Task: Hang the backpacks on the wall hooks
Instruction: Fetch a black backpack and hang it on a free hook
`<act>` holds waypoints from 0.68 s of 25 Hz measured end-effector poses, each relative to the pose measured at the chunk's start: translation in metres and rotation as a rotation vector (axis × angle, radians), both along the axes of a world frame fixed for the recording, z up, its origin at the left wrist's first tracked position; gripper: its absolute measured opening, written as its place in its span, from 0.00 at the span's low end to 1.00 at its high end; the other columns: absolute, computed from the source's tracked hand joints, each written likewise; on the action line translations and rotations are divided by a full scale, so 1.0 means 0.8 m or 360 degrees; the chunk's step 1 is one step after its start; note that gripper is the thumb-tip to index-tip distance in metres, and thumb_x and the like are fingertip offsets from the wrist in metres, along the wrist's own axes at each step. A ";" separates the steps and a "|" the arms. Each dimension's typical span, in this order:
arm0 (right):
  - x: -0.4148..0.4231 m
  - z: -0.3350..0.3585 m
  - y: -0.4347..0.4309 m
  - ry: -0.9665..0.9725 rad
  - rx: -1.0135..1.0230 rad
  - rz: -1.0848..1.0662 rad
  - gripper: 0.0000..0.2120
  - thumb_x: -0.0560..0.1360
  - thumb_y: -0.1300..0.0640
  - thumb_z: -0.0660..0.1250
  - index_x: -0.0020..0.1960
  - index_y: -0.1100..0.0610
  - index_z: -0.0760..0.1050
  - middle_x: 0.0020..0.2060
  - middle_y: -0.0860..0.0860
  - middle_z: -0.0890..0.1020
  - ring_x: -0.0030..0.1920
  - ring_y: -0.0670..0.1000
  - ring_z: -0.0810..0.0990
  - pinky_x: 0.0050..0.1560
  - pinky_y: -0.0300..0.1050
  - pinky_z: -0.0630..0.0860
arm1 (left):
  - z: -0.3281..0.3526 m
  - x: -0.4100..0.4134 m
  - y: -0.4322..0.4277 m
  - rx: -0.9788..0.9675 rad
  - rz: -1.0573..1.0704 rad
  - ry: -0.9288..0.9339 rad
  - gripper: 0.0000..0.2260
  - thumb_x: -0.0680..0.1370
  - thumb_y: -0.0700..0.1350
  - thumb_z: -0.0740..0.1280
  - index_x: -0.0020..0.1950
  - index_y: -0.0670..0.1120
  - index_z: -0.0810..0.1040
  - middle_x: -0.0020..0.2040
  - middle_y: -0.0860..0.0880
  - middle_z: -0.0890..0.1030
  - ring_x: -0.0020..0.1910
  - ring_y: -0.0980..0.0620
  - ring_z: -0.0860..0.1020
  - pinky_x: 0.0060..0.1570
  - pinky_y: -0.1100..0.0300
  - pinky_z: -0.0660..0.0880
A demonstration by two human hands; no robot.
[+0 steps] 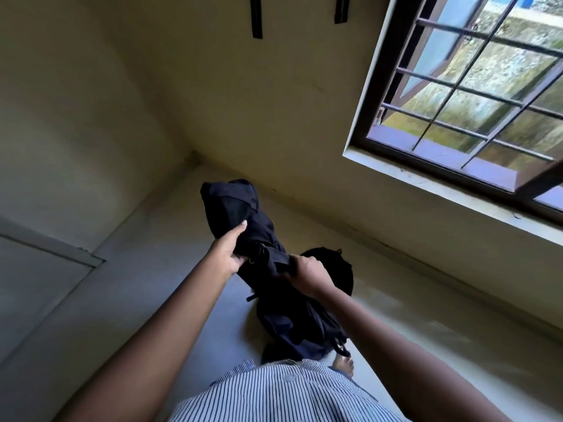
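Note:
I hold a dark navy backpack off the floor in the room's corner, its bulk pointing toward the wall. My left hand grips its side fabric. My right hand is closed on a strap near its top. Under it, more dark backpack fabric lies on the floor by my feet; whether it is one bag or two, I cannot tell. Two black straps hang down the wall at the top edge of the view; the hooks themselves are out of frame.
A barred window with a dark frame and deep sill fills the right wall. The cream walls meet in a corner just beyond the bag. A door edge shows at the left. My bare foot stands on the grey floor.

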State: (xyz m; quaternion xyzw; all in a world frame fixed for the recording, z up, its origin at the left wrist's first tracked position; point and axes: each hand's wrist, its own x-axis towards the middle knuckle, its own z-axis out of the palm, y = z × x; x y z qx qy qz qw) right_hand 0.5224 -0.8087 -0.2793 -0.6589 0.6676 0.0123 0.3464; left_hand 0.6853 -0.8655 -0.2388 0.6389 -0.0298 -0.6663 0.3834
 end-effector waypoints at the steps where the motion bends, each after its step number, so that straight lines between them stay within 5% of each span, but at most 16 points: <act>1: 0.000 0.003 -0.004 -0.0073 -0.0002 -0.0060 0.20 0.74 0.42 0.64 0.56 0.57 0.74 0.51 0.62 0.81 0.53 0.64 0.80 0.46 0.50 0.74 | 0.008 -0.002 0.006 -0.0028 -0.0036 0.0023 0.25 0.76 0.47 0.67 0.71 0.41 0.67 0.70 0.42 0.71 0.67 0.42 0.72 0.58 0.50 0.72; 4: 0.003 0.018 -0.017 -0.0475 0.0128 -0.0454 0.17 0.73 0.43 0.66 0.40 0.58 0.78 0.37 0.57 0.82 0.40 0.57 0.80 0.36 0.44 0.69 | 0.027 -0.009 0.049 -0.0064 -0.0373 -0.0140 0.22 0.78 0.52 0.62 0.70 0.45 0.68 0.69 0.44 0.72 0.60 0.47 0.75 0.56 0.53 0.75; 6: 0.012 0.029 -0.026 -0.0680 0.0181 -0.0660 0.23 0.72 0.43 0.68 0.27 0.54 0.64 0.25 0.50 0.69 0.26 0.48 0.68 0.29 0.43 0.60 | 0.036 -0.019 0.089 -0.0028 -0.0757 -0.0345 0.22 0.77 0.56 0.62 0.69 0.49 0.68 0.60 0.49 0.77 0.47 0.53 0.76 0.33 0.65 0.77; 7: 0.016 0.034 -0.029 -0.0802 0.0199 -0.0719 0.26 0.72 0.44 0.68 0.26 0.53 0.58 0.24 0.49 0.64 0.24 0.47 0.62 0.28 0.43 0.56 | 0.038 -0.023 0.105 -0.0031 -0.0901 -0.0389 0.24 0.75 0.58 0.64 0.68 0.50 0.67 0.58 0.51 0.77 0.47 0.54 0.77 0.30 0.66 0.76; 9: 0.019 0.040 -0.035 -0.1065 0.0278 -0.0860 0.25 0.72 0.45 0.69 0.26 0.53 0.58 0.23 0.49 0.62 0.22 0.46 0.60 0.26 0.41 0.55 | 0.027 -0.024 0.118 -0.0093 -0.1021 -0.0505 0.29 0.71 0.60 0.68 0.68 0.50 0.66 0.61 0.50 0.77 0.56 0.49 0.77 0.45 0.59 0.78; 11: 0.018 0.048 -0.033 -0.1267 0.0408 -0.0950 0.18 0.73 0.47 0.68 0.30 0.55 0.70 0.23 0.49 0.68 0.18 0.43 0.65 0.22 0.35 0.60 | 0.013 -0.019 0.103 -0.0162 -0.1091 -0.0776 0.26 0.68 0.60 0.70 0.62 0.49 0.73 0.57 0.48 0.80 0.55 0.46 0.79 0.53 0.51 0.79; 14: 0.022 0.056 -0.022 -0.1615 0.0481 -0.0988 0.08 0.77 0.53 0.65 0.49 0.56 0.79 0.27 0.47 0.71 0.21 0.39 0.67 0.23 0.30 0.65 | -0.006 -0.009 0.075 -0.0220 -0.1058 -0.1099 0.16 0.67 0.54 0.68 0.49 0.45 0.77 0.47 0.44 0.82 0.46 0.43 0.81 0.48 0.44 0.80; 17: 0.022 0.061 -0.008 -0.1661 0.0375 -0.0882 0.14 0.78 0.54 0.63 0.61 0.59 0.76 0.41 0.49 0.80 0.32 0.37 0.77 0.37 0.28 0.74 | -0.007 0.000 0.051 -0.0102 -0.0451 -0.0642 0.06 0.73 0.42 0.68 0.39 0.42 0.74 0.38 0.42 0.78 0.35 0.45 0.77 0.33 0.51 0.80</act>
